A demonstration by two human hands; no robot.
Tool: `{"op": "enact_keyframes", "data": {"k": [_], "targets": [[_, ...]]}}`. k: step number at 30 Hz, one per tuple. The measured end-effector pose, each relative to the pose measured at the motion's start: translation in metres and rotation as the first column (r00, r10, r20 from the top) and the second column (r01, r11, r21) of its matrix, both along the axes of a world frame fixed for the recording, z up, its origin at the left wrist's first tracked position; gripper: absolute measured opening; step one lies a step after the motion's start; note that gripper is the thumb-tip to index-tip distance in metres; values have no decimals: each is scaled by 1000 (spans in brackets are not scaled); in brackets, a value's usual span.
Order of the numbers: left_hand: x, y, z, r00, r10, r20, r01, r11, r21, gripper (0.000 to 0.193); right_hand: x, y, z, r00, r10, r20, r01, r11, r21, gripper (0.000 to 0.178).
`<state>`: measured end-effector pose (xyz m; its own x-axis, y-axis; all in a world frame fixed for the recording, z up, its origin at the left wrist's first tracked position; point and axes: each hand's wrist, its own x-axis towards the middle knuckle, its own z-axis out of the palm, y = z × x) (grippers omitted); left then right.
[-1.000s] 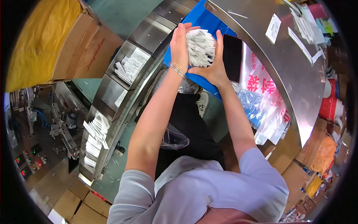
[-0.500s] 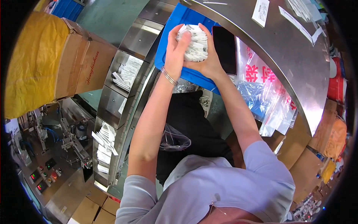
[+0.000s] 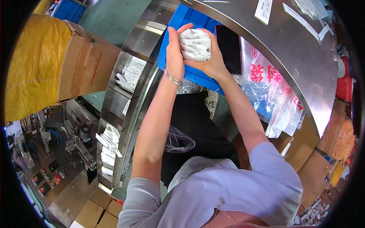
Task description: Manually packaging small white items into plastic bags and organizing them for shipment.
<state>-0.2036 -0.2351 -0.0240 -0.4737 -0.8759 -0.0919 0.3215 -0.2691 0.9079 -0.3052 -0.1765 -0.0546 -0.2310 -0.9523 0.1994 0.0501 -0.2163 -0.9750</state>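
Note:
A thick bundle of slim white paper packets (image 3: 195, 45) is held over the blue plastic bin (image 3: 164, 53), its packet edges facing up. My left hand (image 3: 175, 51) presses its palm and fingers along the bundle's left and far side, with the thumb off the top. From the right, my right hand (image 3: 213, 62) wraps the bundle, its thumb under the near edge. Both hands are closed on the same bundle. Right beside the bin's right side lies a black phone-like slab with a red edge (image 3: 229, 49).
Metal trays to the left hold more white packets (image 3: 132, 74) and a loose pile (image 3: 108, 140). Clear bags with red print (image 3: 262, 78) lie to the right, beneath the curved steel table edge (image 3: 300, 83). A cardboard carton (image 3: 89, 68) and a machine (image 3: 76, 140) stand farther left.
My left thumb has lifted off the top of the bundle, and that hand now lies flatter along its left side. The bundle is slightly lower in view.

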Motion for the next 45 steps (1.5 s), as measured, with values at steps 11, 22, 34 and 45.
{"op": "enact_keyframes", "data": {"k": [11,22,34,45], "targets": [[20,28,25,996,30,-81,-17,988,151,77,9,11,12,1000,10,4,-10,998,58,81],[91,130,69,912,159,-378,-156,987,40,80,72,91,70,962,120,-244,-177,958,-224,79],[160,201,53,724,529,-443,-372,840,395,62,87,134,98,920,387,66,-393,899,192,70],[166,285,-25,591,529,609,-659,752,-14,21,130,188,89,329,423,-845,-389,875,287,63]]}}
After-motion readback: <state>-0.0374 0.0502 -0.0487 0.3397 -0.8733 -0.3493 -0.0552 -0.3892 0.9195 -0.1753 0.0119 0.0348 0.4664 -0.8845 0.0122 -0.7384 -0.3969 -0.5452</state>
